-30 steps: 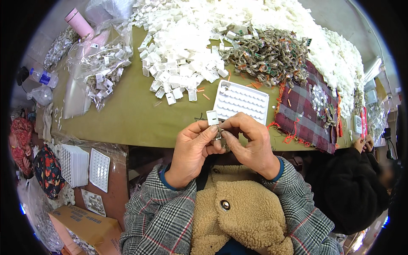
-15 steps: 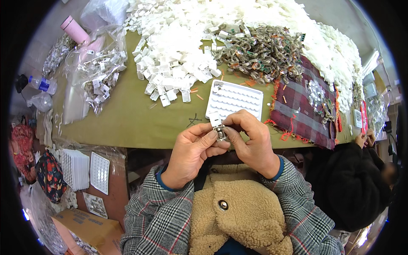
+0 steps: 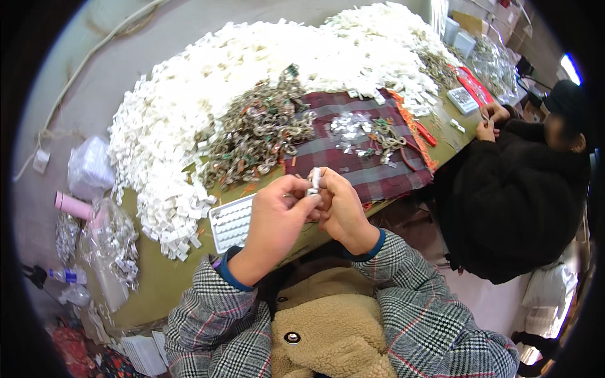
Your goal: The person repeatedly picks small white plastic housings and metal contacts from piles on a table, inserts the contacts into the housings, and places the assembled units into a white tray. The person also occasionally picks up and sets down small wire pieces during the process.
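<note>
A small white plastic housing (image 3: pixel 314 179) stands up between the fingertips of both hands. My left hand (image 3: pixel 275 217) pinches it from the left, thumb along its lower part. On the other side my right hand (image 3: pixel 342 211) has its thumb and forefinger closed against it. The lower end of the piece is hidden by my fingers. Just behind my left wrist lies a white moulded tray (image 3: pixel 228 223) with rows of slots, partly covered by the hand. Beyond the hands is a tangled heap of small grey-brown cable pieces (image 3: pixel 255 142).
White plastic housings (image 3: pixel 183 88) are heaped across the back. A plaid cloth (image 3: pixel 309 148) at right bears clear bits and cable pieces, with red-handled pliers (image 3: pixel 426 133) beside them. Left are a clear bag (image 3: pixel 110 246) and pink bottle (image 3: pixel 72 205). A co-worker (image 3: pixel 504 201) sits at right.
The view has swung to the right, so the table appears tilted. Both hands still grip the white housing; its clear and metal lower part, visible before, is now behind my fingers.
</note>
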`<control>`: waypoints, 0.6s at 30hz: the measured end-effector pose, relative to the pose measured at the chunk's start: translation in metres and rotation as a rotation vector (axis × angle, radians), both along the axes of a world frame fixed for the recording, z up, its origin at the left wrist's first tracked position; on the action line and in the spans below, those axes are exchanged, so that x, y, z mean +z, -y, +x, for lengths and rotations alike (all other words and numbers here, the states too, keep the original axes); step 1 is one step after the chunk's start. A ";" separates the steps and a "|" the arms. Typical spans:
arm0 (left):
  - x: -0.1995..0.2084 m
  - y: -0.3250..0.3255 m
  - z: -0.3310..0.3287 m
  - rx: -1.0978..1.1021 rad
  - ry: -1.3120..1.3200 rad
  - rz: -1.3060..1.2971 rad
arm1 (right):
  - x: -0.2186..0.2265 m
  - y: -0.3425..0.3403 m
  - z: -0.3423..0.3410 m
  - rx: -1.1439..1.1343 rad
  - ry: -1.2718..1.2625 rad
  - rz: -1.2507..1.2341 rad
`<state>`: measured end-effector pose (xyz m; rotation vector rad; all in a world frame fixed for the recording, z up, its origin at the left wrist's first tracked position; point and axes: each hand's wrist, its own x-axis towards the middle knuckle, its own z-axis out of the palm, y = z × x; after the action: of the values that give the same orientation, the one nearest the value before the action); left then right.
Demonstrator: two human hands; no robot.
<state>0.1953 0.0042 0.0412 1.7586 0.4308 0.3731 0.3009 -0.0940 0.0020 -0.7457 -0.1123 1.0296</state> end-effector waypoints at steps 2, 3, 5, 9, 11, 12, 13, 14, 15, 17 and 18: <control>0.001 0.014 0.023 -0.043 0.018 0.539 | -0.003 0.007 0.009 -0.038 -0.066 -0.026; 0.001 0.022 0.030 -0.038 0.079 0.807 | -0.004 0.010 0.013 -0.037 -0.110 -0.069; -0.002 0.038 0.042 -0.031 -0.078 0.846 | -0.008 0.017 0.020 -0.054 -0.210 -0.132; -0.002 0.038 0.052 -0.015 0.008 0.407 | -0.018 0.026 0.043 0.002 -0.106 -0.063; 0.000 0.033 0.039 0.117 0.008 -0.398 | -0.021 0.035 0.060 0.068 0.156 -0.113; 0.001 0.029 0.027 0.067 0.023 -0.561 | -0.023 0.034 0.065 -0.030 0.682 -0.263; 0.000 0.028 0.017 0.066 0.016 -0.736 | -0.024 0.033 0.069 -0.156 1.207 -0.400; -0.005 0.029 0.008 0.064 0.014 -0.913 | -0.025 0.028 0.071 -0.134 1.327 -0.484; -0.010 0.031 -0.001 0.094 -0.012 -1.087 | -0.026 0.023 0.072 -0.129 1.459 -0.516; -0.024 0.038 -0.017 0.066 -0.084 -1.182 | -0.027 0.013 0.070 -0.074 1.619 -0.559; -0.030 0.039 -0.022 0.039 -0.087 -1.207 | -0.027 0.010 0.068 -0.025 1.645 -0.574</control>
<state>0.1730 -0.0344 0.0111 0.5883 0.5825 0.0146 0.3684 -0.1036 -0.0252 -1.9617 -1.2382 0.1583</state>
